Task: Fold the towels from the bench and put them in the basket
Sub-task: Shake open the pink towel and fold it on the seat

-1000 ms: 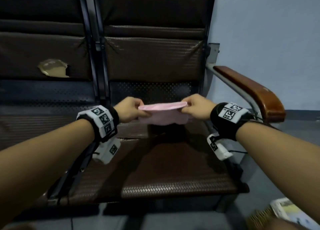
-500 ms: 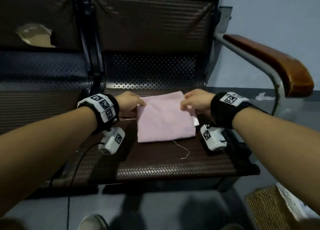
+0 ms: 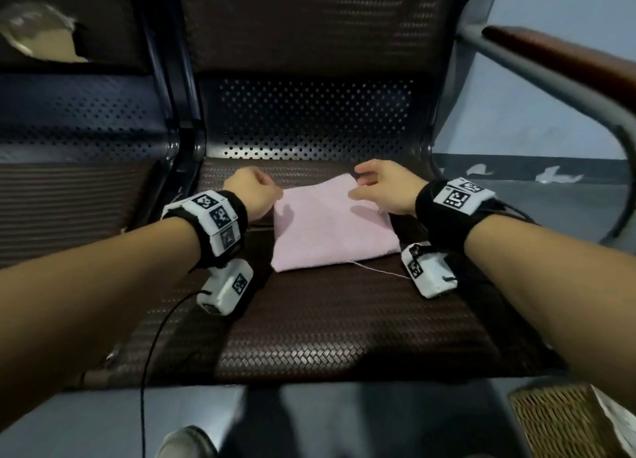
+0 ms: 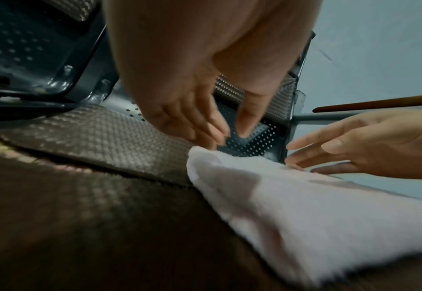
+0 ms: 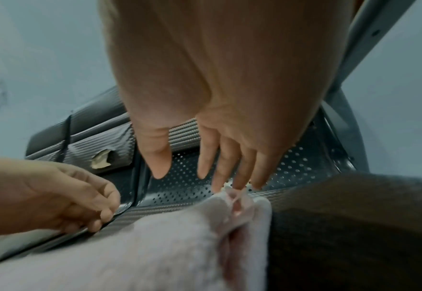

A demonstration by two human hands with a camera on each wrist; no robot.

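Observation:
A pink towel [image 3: 332,227] lies folded flat on the brown woven bench seat [image 3: 344,320]. My left hand [image 3: 265,187] hovers at the towel's far left corner, fingers loose and holding nothing. In the left wrist view its fingertips [image 4: 214,135] hang just above that corner of the towel [image 4: 304,206]. My right hand [image 3: 359,182] is at the far right corner with its fingers straight. In the right wrist view these fingertips [image 5: 239,183] almost touch the layered edge of the towel [image 5: 155,246]. A wicker basket [image 3: 557,419] stands on the floor at the lower right.
A loose white thread [image 3: 378,270] trails from the towel's near edge. A wooden armrest [image 3: 568,61] on a grey tube runs along the right. The left seat's backrest has a torn patch [image 3: 38,34]. A black cable [image 3: 151,354] hangs from my left wrist; a shoe [image 3: 186,444] shows below.
The towel, held up between both hands a second ago, now lies folded on the seat. Both hands have let go of its far corners.

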